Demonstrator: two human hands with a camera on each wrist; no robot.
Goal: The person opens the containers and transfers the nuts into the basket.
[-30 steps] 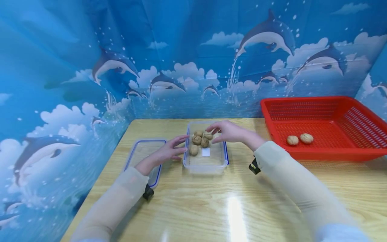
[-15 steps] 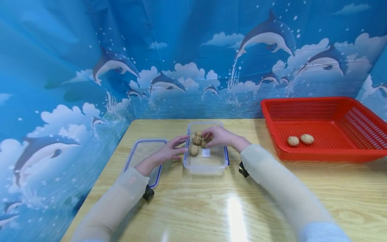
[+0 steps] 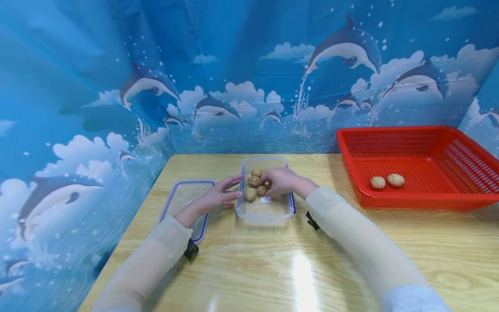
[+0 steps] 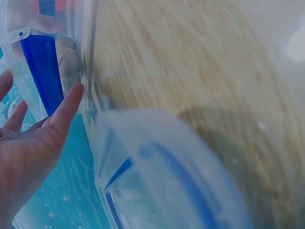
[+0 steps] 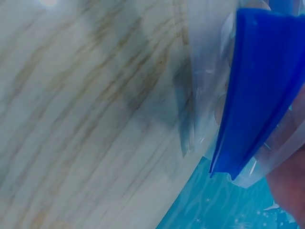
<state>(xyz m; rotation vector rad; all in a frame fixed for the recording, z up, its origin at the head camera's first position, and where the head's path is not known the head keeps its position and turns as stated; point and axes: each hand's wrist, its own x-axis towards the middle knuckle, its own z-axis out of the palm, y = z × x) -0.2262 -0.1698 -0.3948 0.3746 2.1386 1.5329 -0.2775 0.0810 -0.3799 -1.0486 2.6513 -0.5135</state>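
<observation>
A clear plastic food container (image 3: pixel 266 215) with blue side latches stands on the table and holds several walnuts (image 3: pixel 250 194). My right hand (image 3: pixel 283 180) reaches over its right side, fingers curled down round a walnut in the pile; that walnut is mostly hidden by them. At the container's left wall, my left hand (image 3: pixel 216 193) has its fingers spread and relaxed, fingertips right at the wall and holding nothing. In the left wrist view, one finger of that hand lies beside the blue latch (image 4: pixel 42 71). The right wrist view shows the other blue latch (image 5: pixel 259 90) hanging down.
Left of the container, partly under my left forearm, lies its clear lid (image 3: pixel 199 239) with a blue seal. A red plastic basket (image 3: pixel 425 200) at the right holds two walnuts (image 3: pixel 395 180). A dolphin-print backdrop (image 3: pixel 241 78) rises behind the wooden table (image 3: pixel 257 268).
My right hand has moved left and down into the container, its fingers closing over the pile, and one walnut there has shifted slightly forward. My left hand has stayed in place.
</observation>
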